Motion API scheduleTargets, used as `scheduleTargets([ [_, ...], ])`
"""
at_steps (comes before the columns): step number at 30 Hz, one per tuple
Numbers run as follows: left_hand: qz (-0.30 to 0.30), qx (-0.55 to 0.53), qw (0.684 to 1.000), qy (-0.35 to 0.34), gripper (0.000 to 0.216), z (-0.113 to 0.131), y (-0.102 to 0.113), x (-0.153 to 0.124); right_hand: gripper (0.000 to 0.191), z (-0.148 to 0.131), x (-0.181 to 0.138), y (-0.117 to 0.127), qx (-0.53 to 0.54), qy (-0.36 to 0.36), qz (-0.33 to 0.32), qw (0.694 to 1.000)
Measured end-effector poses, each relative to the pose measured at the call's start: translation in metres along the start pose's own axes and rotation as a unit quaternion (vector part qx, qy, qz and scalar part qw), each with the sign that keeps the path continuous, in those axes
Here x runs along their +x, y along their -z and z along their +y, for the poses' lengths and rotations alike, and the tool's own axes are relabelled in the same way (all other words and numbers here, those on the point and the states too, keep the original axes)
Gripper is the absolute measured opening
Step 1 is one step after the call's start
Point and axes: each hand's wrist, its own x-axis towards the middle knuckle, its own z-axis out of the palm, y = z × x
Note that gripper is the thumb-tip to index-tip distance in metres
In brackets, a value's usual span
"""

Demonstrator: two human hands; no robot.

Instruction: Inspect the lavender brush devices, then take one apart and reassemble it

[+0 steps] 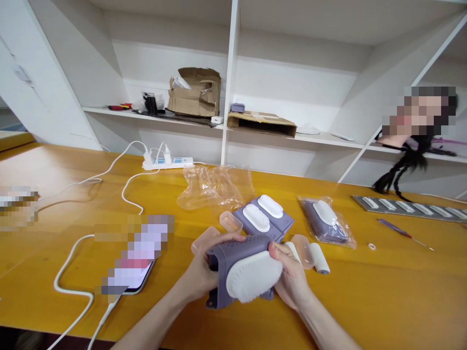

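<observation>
My left hand [204, 265] held the open end of a purple plastic shell with a white, bristly oval pad [251, 277]. My right hand [290, 279] gripped its other end. Its long side ran between them, over the shiny yellow-brown tabletop [379, 301].

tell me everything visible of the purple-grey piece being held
The purple-grey piece looks like moulded plastic: a hollow shell with small holes on top and a tab lower left. A white, bristly oval pad sits on its front. It tilts over the table, held by the left hand and right hand.
</observation>
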Motion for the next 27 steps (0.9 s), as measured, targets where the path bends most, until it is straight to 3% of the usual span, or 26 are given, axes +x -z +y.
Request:
scheduleTargets([
  [6, -0.007, 0.002, 1.000, -0.016, 0.040, -0.003, -0.003, -0.002, 0.027, 0.002, -0.004, -0.001, 0.017, 0.008, 0.028, 0.999],
  [13, -0.010, -0.023, 0.999, -0.021, 0.040, -0.005, -0.001, -0.004, 0.032, -0.001, -0.006, 0.001, -0.016, -0.038, -0.018, 0.999],
  [17, -0.011, -0.026, 0.999, -0.021, 0.037, -0.003, -0.001, -0.007, 0.037, -0.002, -0.007, 0.003, -0.001, -0.066, -0.013, 0.998],
  [27, -0.028, -0.033, 0.999, -0.002, 0.041, -0.001, -0.002, -0.008, 0.032, -0.003, -0.012, -0.002, 0.008, -0.050, -0.024, 0.998],
])
